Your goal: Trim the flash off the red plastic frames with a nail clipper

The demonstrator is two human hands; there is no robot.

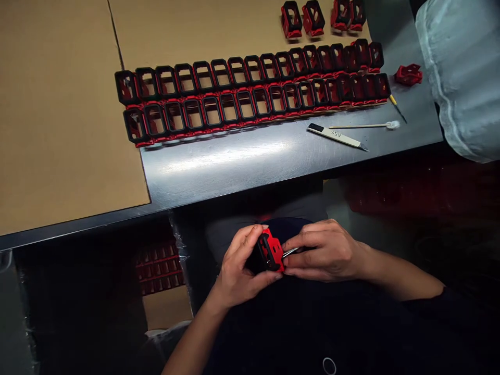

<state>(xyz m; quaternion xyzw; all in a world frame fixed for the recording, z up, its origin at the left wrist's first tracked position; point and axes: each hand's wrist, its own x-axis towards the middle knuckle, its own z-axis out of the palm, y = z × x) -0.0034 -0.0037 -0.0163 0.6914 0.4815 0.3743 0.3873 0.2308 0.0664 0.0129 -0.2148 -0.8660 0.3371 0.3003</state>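
Note:
A red and black plastic housing (275,249) is gripped between the thumb and fingers of my left hand (238,265), above my lap. From the other side, my right hand (328,252) pinches a thin, shiny metal tool (290,252), perhaps tweezers; its kind is not clear. The tool's tip meets the red side of the housing, and my right fingertips are close against that side. On the table beyond, two long rows of similar red and black frames (213,111) stand side by side.
Brown cardboard (70,130) covers part of the metal table (203,166). A craft knife (336,136), a cotton-tipped stick (363,125), a small yellow-handled tool (397,108) and a red piece (408,75) lie at right, near a white plastic bag (464,78). More red parts (160,268) sit in a bag below.

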